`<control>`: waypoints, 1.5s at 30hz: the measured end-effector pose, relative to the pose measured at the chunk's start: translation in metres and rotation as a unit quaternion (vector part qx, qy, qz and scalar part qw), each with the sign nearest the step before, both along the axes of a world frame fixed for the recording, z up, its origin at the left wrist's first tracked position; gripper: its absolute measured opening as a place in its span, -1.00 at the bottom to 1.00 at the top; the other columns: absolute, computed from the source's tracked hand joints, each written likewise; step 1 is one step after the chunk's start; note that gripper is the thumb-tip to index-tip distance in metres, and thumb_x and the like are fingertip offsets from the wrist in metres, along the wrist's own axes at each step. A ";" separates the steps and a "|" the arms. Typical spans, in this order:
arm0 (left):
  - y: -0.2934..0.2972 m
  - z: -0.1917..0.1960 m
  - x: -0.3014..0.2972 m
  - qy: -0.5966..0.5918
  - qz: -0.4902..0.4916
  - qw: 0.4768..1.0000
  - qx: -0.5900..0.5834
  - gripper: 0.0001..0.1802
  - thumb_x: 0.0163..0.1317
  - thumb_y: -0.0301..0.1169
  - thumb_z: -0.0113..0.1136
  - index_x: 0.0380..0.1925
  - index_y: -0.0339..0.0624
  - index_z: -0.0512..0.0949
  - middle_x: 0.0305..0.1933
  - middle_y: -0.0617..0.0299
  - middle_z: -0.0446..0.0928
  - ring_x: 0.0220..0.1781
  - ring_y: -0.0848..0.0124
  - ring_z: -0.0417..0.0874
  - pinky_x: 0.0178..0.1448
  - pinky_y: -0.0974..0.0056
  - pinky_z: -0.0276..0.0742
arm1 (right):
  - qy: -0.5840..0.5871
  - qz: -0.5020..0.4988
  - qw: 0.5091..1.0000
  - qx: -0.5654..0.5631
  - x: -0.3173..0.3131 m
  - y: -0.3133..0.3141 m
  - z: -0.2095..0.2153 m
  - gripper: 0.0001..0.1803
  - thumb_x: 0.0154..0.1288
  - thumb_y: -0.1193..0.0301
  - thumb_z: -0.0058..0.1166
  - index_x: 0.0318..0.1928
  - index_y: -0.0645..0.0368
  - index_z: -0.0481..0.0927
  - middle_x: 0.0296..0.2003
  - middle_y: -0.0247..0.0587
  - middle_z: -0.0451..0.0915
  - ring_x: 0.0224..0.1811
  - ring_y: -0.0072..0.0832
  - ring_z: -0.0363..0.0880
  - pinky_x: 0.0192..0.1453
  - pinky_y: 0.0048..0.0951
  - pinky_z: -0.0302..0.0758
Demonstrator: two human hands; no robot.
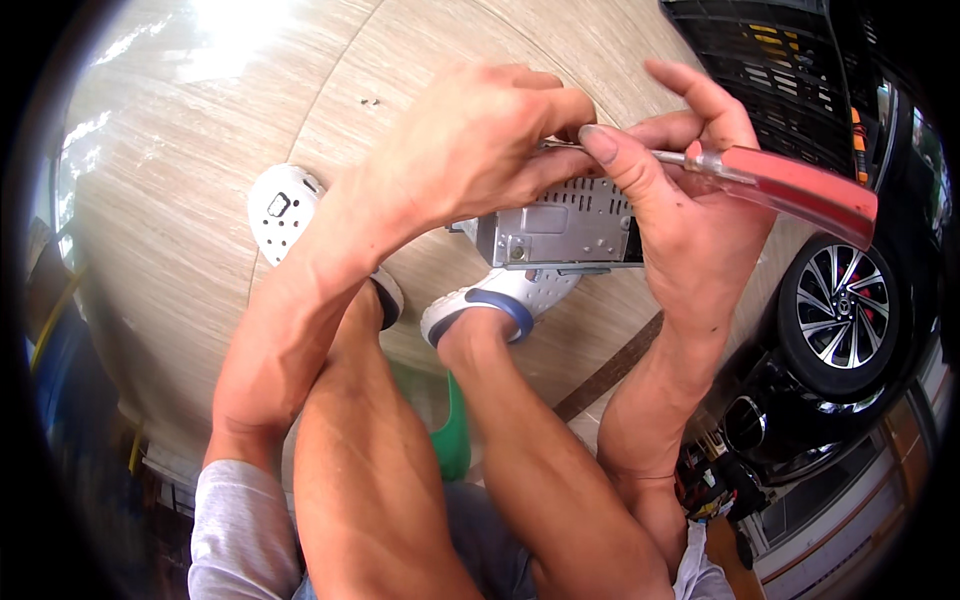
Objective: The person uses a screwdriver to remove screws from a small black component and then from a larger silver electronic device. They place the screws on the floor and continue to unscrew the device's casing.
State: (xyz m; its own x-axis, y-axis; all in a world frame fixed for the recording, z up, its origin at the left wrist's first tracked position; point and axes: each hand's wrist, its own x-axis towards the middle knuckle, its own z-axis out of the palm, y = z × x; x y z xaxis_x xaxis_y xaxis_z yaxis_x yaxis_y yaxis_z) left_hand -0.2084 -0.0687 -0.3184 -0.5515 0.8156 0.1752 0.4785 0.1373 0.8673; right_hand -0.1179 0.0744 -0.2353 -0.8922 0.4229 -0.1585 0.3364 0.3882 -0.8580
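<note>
A screwdriver with a see-through red handle (800,190) lies across my right hand (690,190). The thumb and curled fingers of that hand grip it near where the shaft meets the handle, and the shaft points left. My left hand (480,135) is closed, its fingertips bunched around the shaft's far end. What those fingertips pinch, and the screwdriver's tip, are hidden. Below both hands sits a silver metal box (560,228) with slotted vents, a boxy electronic unit. My left hand covers its upper edge and my right hand its right end.
White clogs (285,215) are on my feet on the tiled floor. A few tiny pieces, perhaps screws (370,101), lie ahead on the floor. A black plastic crate (760,80) stands at the far right, near a car wheel (840,310). Something green (452,440) shows between my legs.
</note>
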 end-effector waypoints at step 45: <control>-0.010 -0.019 0.026 -0.083 0.093 0.992 0.011 -0.81 0.15 -0.37 0.49 -0.26 -0.19 0.78 -0.32 0.07 0.72 -0.28 0.12 0.75 -0.23 0.17 0.67 | 0.056 -0.020 0.996 0.060 0.017 -0.008 -0.019 -0.80 0.28 0.58 0.34 -0.09 0.30 0.74 -0.23 -0.20 0.75 -0.23 -0.52 0.69 -0.12 -0.51 0.61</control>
State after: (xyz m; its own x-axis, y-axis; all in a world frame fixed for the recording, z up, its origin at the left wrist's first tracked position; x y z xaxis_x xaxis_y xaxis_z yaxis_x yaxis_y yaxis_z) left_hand -0.1827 -0.0784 -0.3378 -0.7148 0.6939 0.0864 0.2970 0.1893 0.9359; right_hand -0.1009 0.0663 -0.2545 -0.8837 0.4680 -0.0045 0.2575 0.4782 -0.8396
